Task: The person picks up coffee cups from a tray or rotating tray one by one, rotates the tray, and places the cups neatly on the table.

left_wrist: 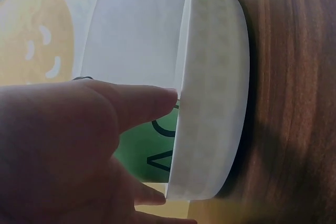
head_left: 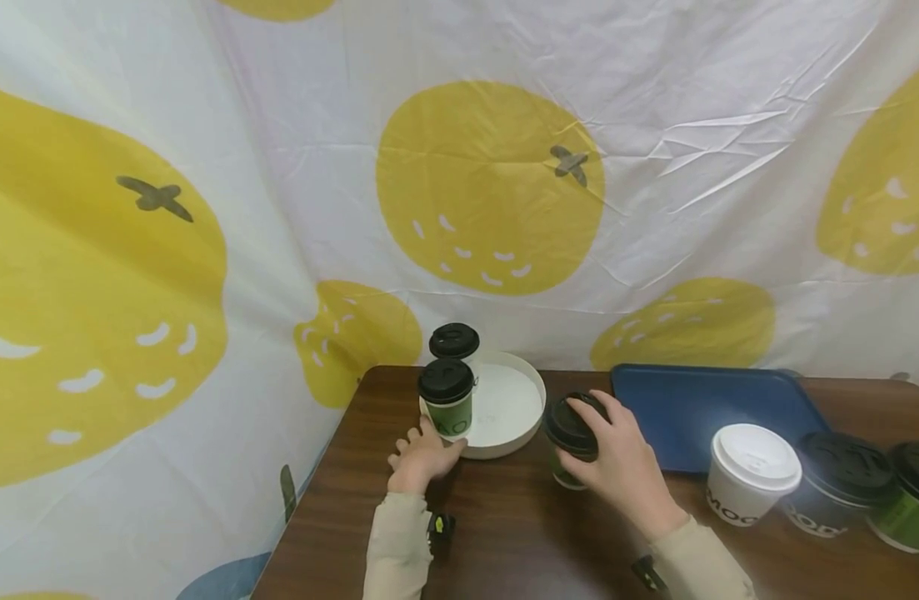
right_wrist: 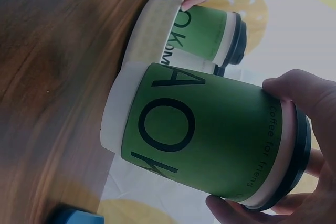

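Gripping the green-sleeved cup (right_wrist: pixel 205 129) with the right hand (head_left: pixel 620 467), low and right of centre in the head frame, just right of the round white tray (head_left: pixel 507 404); pinching near the top, thumb and fingers curled close to the black lid (head_left: pixel 566 427); probably safer to press on the sleeve than on the lid, holding the base level and clear of the rim; spreading the left hand (head_left: pixel 422 458) at the tray's lower-left edge, touching the rim; impossible to tell about contact with the standing cup (head_left: pixel 452 414).
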A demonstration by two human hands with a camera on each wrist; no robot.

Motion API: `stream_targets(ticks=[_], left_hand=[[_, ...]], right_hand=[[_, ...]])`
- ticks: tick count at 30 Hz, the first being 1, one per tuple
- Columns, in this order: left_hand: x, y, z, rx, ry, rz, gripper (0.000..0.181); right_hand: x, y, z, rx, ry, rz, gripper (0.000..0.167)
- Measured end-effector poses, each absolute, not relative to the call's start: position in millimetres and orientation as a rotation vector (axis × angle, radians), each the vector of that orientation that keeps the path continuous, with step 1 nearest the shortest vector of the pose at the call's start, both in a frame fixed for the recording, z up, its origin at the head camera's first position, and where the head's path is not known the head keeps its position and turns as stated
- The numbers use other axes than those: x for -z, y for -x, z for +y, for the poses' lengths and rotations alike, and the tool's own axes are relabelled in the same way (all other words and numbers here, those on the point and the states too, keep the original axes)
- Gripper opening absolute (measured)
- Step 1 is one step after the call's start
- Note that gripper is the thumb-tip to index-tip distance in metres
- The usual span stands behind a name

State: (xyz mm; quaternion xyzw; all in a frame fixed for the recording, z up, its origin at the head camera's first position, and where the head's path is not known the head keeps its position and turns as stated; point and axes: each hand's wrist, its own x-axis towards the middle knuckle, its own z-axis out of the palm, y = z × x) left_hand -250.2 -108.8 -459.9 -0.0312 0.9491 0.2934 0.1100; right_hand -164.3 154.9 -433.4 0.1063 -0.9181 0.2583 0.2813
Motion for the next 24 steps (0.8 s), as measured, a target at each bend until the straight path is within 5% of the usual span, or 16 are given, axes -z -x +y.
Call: stream_targets(ticks=[24], left_hand=[[469.3,255.3,-105.1,-0.841,0.115,2.803,0.092]], right_hand=[[441.6,151.9,165.8,-0.719,-0.228,-2.447,0.065]])
